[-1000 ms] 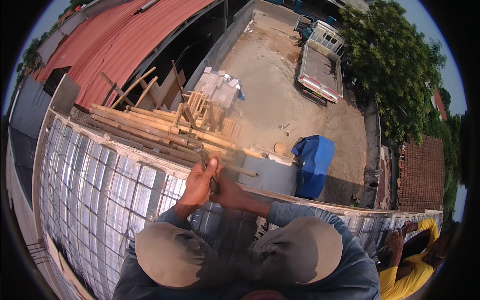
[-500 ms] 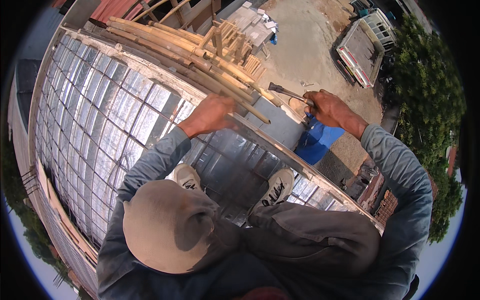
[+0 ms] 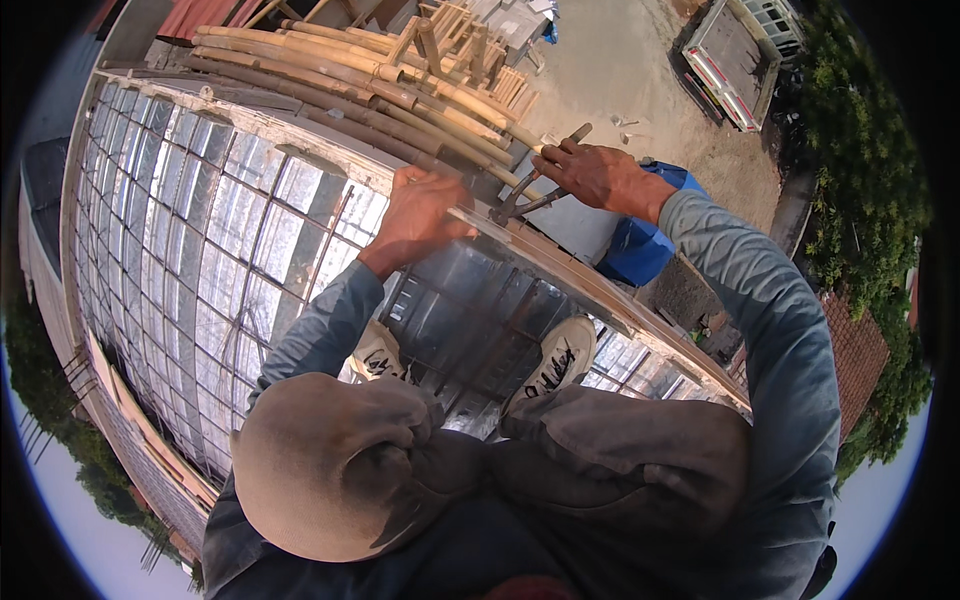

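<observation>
My right hand [image 3: 605, 180] is closed around a pair of pincers [image 3: 535, 202], whose two handles stand apart. The pincers' head reaches down to the top edge of a long wooden board [image 3: 560, 255] that borders the metal deck. My left hand [image 3: 420, 218] is closed on the same board, just left of the pincers' head, with the fingers curled over its edge. Whether anything small is also held between those fingers is hidden. Beneath me lies shiny corrugated metal decking [image 3: 235, 200], crossed by a grid of thin steel bars.
My shoes [image 3: 562, 355] stand on the decking close to the board. Past this edge is a drop to the ground, with bamboo poles [image 3: 300, 62], a blue tarp [image 3: 640, 250] and a parked truck [image 3: 728, 70]. Trees [image 3: 860, 160] rise at the right.
My right hand has moved left and down, bringing the pincers from over the drop to the board edge; their handles now spread. My left hand has settled on the board.
</observation>
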The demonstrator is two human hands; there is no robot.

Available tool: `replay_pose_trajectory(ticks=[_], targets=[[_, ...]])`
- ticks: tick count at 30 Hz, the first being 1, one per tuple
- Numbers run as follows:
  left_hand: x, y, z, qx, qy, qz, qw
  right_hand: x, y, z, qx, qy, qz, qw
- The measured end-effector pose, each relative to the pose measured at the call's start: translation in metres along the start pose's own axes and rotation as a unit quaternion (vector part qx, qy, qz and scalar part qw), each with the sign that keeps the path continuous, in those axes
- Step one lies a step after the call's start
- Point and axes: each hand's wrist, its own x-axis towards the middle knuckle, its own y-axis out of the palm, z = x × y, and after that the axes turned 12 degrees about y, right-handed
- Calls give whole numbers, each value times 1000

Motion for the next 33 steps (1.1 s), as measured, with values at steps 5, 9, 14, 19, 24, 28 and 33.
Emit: replay_pose_trajectory(ticks=[5,9,14,19,24,28,33], targets=[[0,1,0,2,-5,-5,1000,13,9,-6,-18,-36,-75,996],[4,3,-3,19,-13,0,1000,22,6,-12,-35,-86,-126,988],[3,4,-1,18,-21,9,1000,30,0,-16,-50,-106,-129,985],[3,2,-4,17,-34,12,999,34,-10,-11,-1,-86,-117,989],[-4,3,-1,34,-36,-4,999,36,-14,-2,10,-74,-130,989],[-4,8,0,29,-24,-8,999,23,-5,-9,19,-41,-123,991],[-8,-1,-7,-15,-74,15,997,23,-10,-4,-30,-80,-91,992]])
